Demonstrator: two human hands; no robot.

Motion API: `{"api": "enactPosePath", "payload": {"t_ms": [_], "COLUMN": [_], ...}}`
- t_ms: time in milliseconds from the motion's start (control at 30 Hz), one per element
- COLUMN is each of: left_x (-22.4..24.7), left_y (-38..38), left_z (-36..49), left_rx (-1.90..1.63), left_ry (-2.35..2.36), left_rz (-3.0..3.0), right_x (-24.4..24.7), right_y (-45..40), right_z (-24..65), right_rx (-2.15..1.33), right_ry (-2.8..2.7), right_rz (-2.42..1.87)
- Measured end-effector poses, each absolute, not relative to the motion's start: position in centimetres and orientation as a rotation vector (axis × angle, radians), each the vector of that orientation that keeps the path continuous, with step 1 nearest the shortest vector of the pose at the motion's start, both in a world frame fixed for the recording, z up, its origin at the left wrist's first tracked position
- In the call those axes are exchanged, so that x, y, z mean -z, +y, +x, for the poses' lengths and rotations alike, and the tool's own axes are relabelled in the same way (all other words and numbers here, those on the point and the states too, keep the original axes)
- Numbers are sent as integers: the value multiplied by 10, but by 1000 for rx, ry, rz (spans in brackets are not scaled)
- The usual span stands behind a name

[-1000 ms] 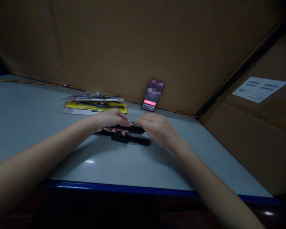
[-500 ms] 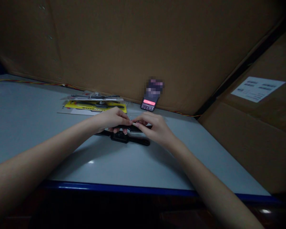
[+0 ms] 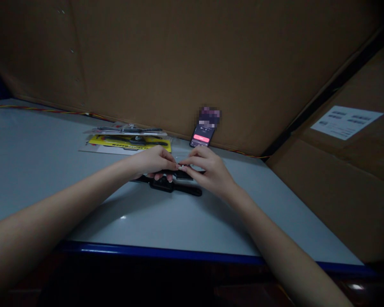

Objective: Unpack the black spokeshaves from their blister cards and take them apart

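My left hand (image 3: 156,161) is closed round one handle of a black spokeshave (image 3: 184,175), held just above the table. At the middle of that spokeshave, the thumb and fingers of my right hand (image 3: 209,168) are pinched together, against the left fingertips. Whatever small part lies between the right fingertips is too hidden to make out. A second black spokeshave (image 3: 161,183) lies flat on the table, just below and nearer than the held one. Its left handle is partly under my left hand.
Packaged tools on yellow and white cards (image 3: 128,140) are stacked behind my left hand. A lit phone (image 3: 202,134) leans against the cardboard wall (image 3: 141,64). The grey table (image 3: 166,221) has a blue front edge. Twisted wires (image 3: 45,110) run along the back.
The view has shifted slightly. Both hands keep their grip at the middle of the held spokeshave, with only slight finger movement. The second spokeshave lies as before.
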State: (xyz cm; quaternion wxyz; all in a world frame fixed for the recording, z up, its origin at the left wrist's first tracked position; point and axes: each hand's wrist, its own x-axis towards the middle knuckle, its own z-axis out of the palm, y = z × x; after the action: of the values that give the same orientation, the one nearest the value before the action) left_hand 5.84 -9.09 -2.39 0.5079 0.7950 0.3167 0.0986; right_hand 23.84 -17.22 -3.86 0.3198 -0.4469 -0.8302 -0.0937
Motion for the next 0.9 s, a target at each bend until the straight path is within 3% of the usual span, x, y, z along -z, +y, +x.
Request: {"api": "enactPosePath", "payload": {"t_ms": [433,767,900], "left_x": [21,24,22], "left_y": [-92,-90,-91], "left_z": [59,59,59], "left_rx": [-237,-206,-206], "left_ry": [816,779,786], "left_rz": [1937,1978,1991], "right_x": [39,37,34], "right_y": [-172,-172,-175], "right_z": [235,239,234], "right_rx": [-450,150,-90], "right_ry": [-1871,-2074,-2036], "right_rz": [-1294,-1366,-1377]}}
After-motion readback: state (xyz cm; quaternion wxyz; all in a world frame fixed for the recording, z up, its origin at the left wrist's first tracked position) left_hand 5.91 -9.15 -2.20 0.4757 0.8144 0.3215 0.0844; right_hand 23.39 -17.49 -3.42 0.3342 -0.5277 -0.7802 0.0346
